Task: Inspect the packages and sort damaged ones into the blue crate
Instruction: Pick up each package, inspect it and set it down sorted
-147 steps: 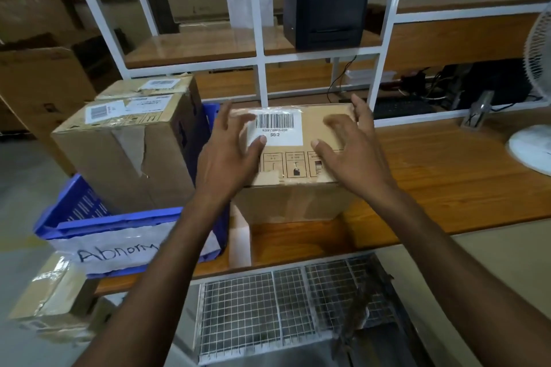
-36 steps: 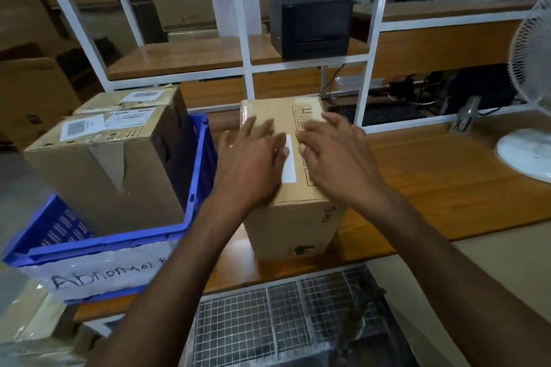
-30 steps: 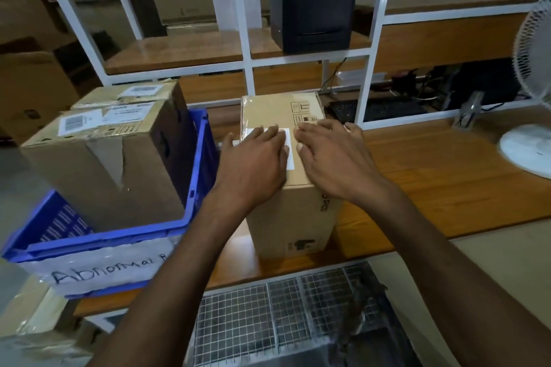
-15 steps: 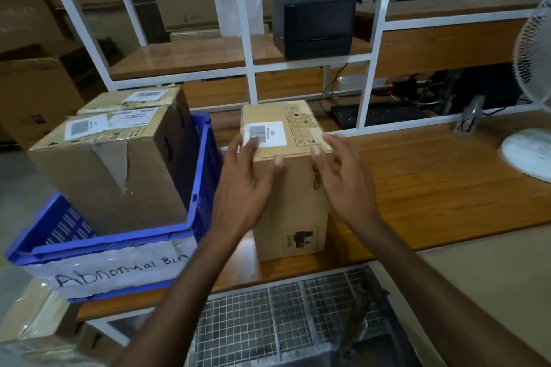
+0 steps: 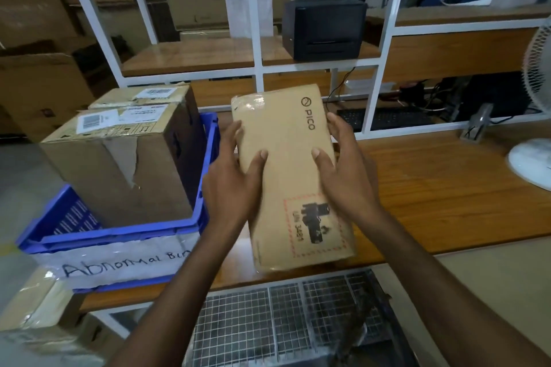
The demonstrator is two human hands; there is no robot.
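Inspecting PICO carton [image 5: 293,176]: held tilted, broad printed face up toward the head camera, above the near edge of the tabletop [image 5: 432,188], just right of the blue crate [image 5: 119,235]. Gripping with left hand [image 5: 235,185] on the left long side and right hand [image 5: 348,179] on the right long side, thumbs on the upper face, fingers wrapped round the edges; both partly closed on the carton, nothing else held. Side grip presumably to keep the face unobstructed and allow flipping. No tear or dent visible here; glossy tape [image 5: 250,101] at the far end; can't judge hidden faces. Already in the crate, marked "Abnormal Bin": torn carton [image 5: 119,170] in front, second carton [image 5: 143,97] behind. Can't tell whether the far end touches the tabletop.
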